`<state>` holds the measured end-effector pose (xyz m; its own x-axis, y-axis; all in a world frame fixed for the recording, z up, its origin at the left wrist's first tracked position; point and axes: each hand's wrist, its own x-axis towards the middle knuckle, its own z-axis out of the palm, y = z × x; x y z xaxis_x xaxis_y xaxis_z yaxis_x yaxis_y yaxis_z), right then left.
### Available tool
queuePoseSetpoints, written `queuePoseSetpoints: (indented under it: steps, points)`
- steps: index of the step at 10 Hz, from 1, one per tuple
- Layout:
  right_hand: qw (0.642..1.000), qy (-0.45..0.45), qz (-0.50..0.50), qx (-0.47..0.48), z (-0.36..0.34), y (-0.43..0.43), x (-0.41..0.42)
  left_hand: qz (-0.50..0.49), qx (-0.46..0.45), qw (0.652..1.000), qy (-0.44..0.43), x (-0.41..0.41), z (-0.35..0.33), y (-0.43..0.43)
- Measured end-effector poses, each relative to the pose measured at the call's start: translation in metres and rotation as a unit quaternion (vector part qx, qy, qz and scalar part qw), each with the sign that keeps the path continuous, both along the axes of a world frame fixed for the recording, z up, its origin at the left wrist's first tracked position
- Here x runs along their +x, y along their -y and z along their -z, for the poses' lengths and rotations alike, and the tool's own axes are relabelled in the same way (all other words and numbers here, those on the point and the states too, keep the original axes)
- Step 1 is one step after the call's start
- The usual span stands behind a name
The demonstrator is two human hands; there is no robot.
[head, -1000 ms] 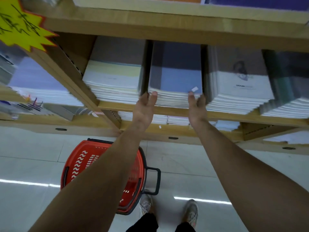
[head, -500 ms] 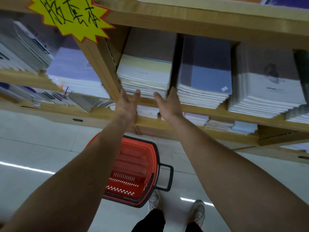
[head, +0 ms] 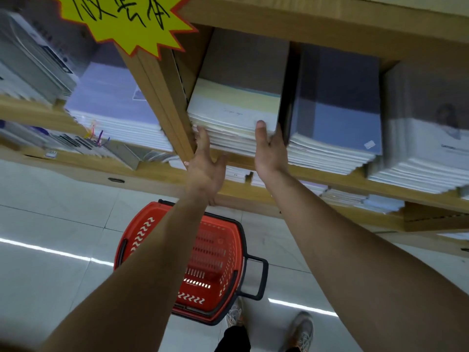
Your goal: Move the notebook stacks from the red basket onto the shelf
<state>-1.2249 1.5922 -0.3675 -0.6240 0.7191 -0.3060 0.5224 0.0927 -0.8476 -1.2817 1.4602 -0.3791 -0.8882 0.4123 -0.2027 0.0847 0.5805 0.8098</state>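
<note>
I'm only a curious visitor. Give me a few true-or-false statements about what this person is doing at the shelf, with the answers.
1. The left hand and right hand are both at the front of the cream-and-yellow-covered notebook stack on the wooden shelf. True.
2. The red plastic basket stands on the shelf. False: it stands on the pale tiled floor, beneath the arms.
3. A blue-covered notebook stack lies just right of the cream one. True.
4. The star-shaped paper sign is green. False: it is yellow with a red edge.
</note>
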Motion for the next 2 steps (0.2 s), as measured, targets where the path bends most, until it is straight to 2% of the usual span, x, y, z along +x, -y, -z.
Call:
queuePoseSetpoints:
  steps: [1, 2]
  points:
    - [0.999, 0.012, -0.034, -0.015, 0.002, 0.002, 0.014, 0.002, -0.030, 1.000, 0.008, 0.008, -0.004, 0.015]
    - [0.990, 0.084, -0.109, 0.001, 0.002, 0.004, 0.042, 0.026, -0.099, 0.994, 0.034, 0.018, -0.016, 0.029]
